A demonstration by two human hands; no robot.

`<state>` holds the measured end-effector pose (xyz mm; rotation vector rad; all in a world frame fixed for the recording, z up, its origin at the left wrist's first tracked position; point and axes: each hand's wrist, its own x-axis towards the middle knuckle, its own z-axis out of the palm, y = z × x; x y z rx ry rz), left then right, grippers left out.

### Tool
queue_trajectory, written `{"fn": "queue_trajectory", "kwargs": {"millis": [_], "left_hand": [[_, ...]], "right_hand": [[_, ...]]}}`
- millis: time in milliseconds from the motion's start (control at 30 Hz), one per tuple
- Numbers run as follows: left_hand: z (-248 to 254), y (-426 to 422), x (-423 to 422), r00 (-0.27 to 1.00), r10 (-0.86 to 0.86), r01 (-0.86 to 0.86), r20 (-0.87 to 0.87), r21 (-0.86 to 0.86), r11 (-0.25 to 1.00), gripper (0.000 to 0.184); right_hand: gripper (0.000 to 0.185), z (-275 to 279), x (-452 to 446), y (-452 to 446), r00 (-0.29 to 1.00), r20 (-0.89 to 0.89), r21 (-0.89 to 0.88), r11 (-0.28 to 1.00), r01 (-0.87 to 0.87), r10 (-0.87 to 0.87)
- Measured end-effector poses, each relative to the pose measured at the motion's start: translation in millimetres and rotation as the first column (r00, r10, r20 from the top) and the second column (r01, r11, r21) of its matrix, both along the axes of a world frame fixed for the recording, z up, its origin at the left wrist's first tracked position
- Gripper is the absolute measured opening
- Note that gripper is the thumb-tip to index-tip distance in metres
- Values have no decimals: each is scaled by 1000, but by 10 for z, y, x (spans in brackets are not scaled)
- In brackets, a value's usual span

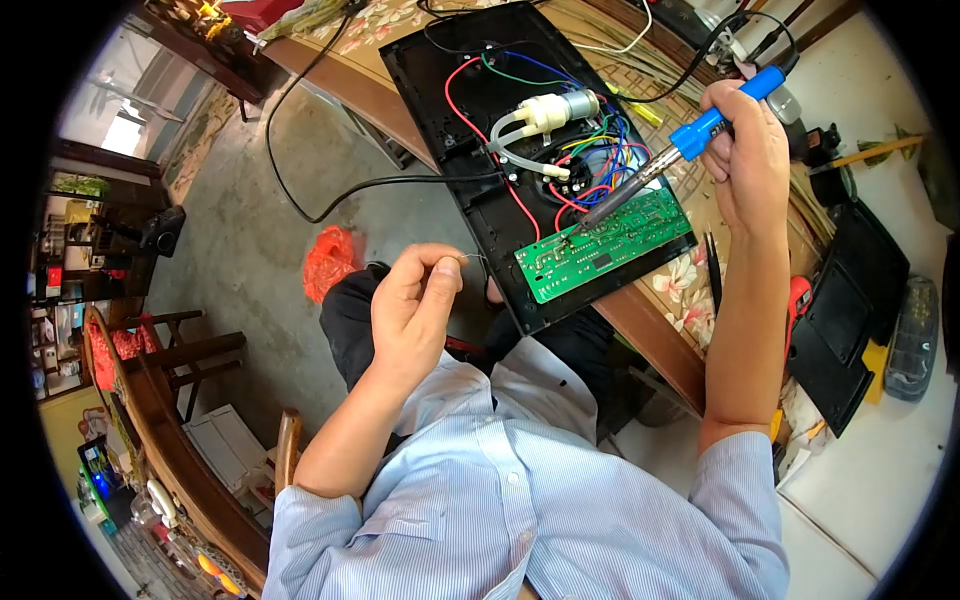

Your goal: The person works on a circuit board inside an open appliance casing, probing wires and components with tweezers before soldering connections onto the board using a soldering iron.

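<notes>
My right hand (750,140) is closed around the blue handle of a soldering iron (690,140). The iron slants down to the left, its dark tip over a green circuit board (605,245); whether it touches, I cannot tell. My left hand (415,305) pinches a thin silvery wire, perhaps solder (474,256), left of the board. The board lies at the near end of a black plastic panel (455,120). Red, blue, green and yellow wires (595,160) run from it, beside a small cream-coloured pump with a metal motor (548,113) and clear tubing.
The panel rests on a table with a floral cover (685,290), overhanging its near edge. A black cable (400,181) loops from the panel over the floor. At right are a black plastic piece (850,310) and a grey case (912,340). A red plastic bag (328,264) lies on the floor.
</notes>
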<state>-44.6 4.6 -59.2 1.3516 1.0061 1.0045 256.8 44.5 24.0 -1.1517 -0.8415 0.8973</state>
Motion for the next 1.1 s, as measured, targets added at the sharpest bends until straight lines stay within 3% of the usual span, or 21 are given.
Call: {"fn": "queue_trajectory", "kwargs": {"millis": [1100], "left_hand": [[-71,-76,-19,998,-32,35,57,-64,997,15]], "right_hand": [[9,-17,-50,10,1000,4,4,1000,11,-11]]}}
